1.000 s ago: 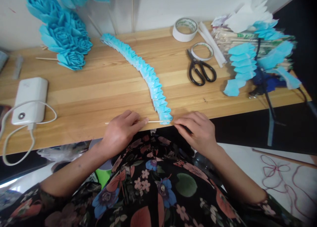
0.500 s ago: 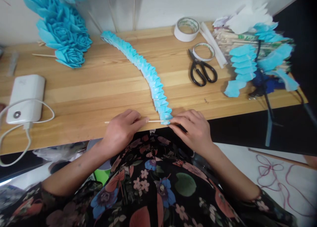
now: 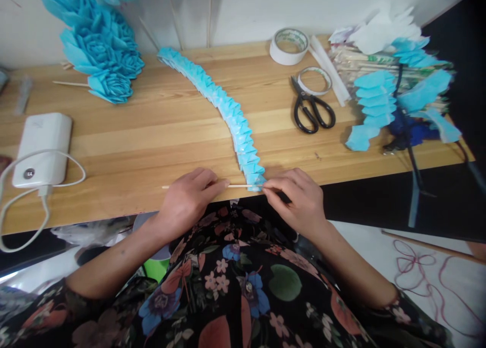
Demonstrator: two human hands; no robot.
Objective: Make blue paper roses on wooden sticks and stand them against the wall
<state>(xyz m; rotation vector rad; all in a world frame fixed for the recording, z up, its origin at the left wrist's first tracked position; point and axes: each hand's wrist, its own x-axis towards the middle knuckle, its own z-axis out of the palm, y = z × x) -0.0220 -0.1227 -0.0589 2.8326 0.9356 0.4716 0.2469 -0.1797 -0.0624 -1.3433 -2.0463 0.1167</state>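
My left hand (image 3: 190,198) is closed on a thin wooden stick (image 3: 237,186), whose pointed end shows past the hand on the left. The stick lies across the near end of a long pleated blue paper strip (image 3: 228,107), which curves back over the tabletop. At the right side of that near end, my right hand (image 3: 296,198) pinches with thumb and forefinger. Its fingertips cover the stick's right end and the strip's edge there.
Black-handled scissors (image 3: 313,112) lie beside two tape rolls (image 3: 289,56). Blue paper flowers (image 3: 102,49) stand at the back left, above a white power bank (image 3: 43,148) with its cable. Bundled sticks and paper pieces (image 3: 375,97) crowd the right of the wooden table (image 3: 144,125).
The view has shifted slightly. My right fingertips sit a little further right at the strip's end; my left hand keeps its hold on the stick.
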